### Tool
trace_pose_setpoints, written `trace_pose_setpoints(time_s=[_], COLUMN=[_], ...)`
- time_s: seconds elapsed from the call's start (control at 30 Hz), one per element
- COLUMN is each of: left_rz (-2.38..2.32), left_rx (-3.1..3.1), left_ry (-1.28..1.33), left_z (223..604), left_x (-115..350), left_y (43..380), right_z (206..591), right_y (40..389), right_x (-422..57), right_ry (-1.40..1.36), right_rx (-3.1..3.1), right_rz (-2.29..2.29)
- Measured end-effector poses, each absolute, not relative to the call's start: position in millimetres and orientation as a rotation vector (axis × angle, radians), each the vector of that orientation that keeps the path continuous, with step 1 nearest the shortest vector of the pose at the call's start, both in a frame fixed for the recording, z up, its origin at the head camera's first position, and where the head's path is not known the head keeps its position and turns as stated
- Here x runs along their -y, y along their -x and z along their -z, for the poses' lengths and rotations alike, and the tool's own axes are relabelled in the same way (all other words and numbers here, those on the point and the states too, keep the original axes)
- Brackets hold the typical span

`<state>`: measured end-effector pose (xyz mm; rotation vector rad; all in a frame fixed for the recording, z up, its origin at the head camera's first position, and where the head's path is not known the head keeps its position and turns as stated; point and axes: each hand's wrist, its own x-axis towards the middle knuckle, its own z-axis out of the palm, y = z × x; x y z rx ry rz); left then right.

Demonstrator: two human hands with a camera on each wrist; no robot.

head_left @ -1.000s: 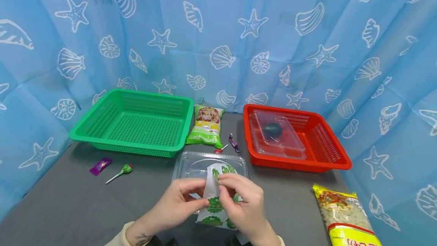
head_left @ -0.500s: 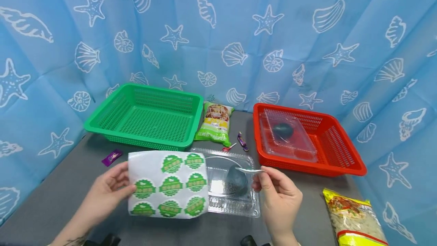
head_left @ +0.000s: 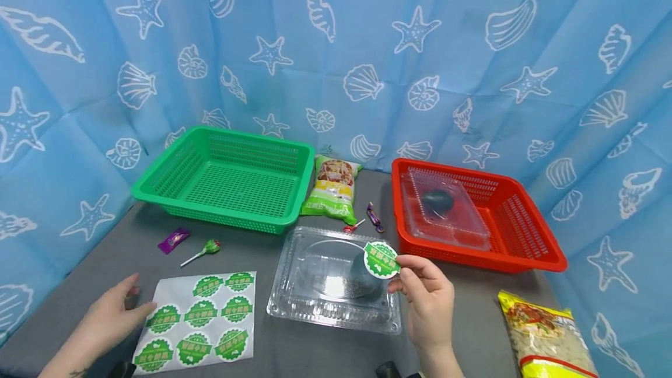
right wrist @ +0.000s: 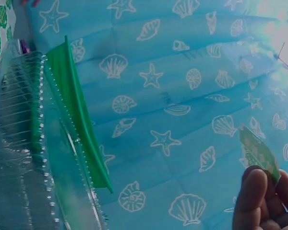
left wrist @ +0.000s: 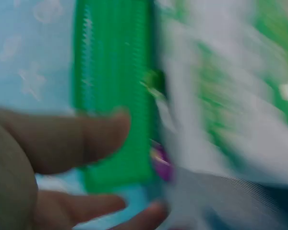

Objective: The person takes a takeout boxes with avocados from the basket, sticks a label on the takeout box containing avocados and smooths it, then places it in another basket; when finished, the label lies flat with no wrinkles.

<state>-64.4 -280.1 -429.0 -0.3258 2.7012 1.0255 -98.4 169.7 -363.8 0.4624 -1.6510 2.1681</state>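
Observation:
Between thumb and fingertips my right hand (head_left: 429, 299) pinches a round green-and-white sticker (head_left: 381, 260), its printed face up in the head view. The sticker overlaps the right part of a closed clear plastic container (head_left: 325, 315). Through the lid a dark rounded object (head_left: 362, 280) shows inside, partly hidden by the sticker. A white sticker sheet (head_left: 173, 289) with several green stickers lies flat at the left front. My left hand (head_left: 107, 319) is beside the sheet's left edge. Its thumb and fingers are spread with nothing between them in the blurred left wrist view.
A green basket (head_left: 173, 206) stands at the back left, a red basket (head_left: 504, 264) at the back right holding another clear container (head_left: 451, 232). A purple-wrapped candy (head_left: 173, 240), a green lollipop (head_left: 212, 247), a green snack bag (head_left: 331, 188) and a yellow food bag (head_left: 546, 337) lie around.
My hands have moved apart, the sticker coming off the sheet in my right hand. My left hand has carried the sheet left, laid it down and let go.

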Motion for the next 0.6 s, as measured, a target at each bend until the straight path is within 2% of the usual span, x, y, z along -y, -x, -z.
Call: trace_pose_setpoints(time_s=[0.13,0.27,0.37,0.47,0.6], left_rz=[-1.077,-1.428,-1.541,-1.534,-1.603], left_rx=[-2.995,-2.924,-2.714,-2.603,-2.525], left_ry=[0.141,-0.25,-0.438,-0.511,-0.519], left_z=[391,360,351,349,354], left_x=[232,157,107,71,47], left_y=[69,85,99,111,122], right_z=[359,356,354,352,346], right_y=[100,106,112,116,115], right_x=[-159,-149,-142,-138,-134], right_ry=[-0.27,-0.327,-0.395,-0.449,-0.404], right_rx=[1.958,2.164,2.26,2.33,2.38], right_rz=[-2.066,-2.006,-1.956,-1.912,-1.928])
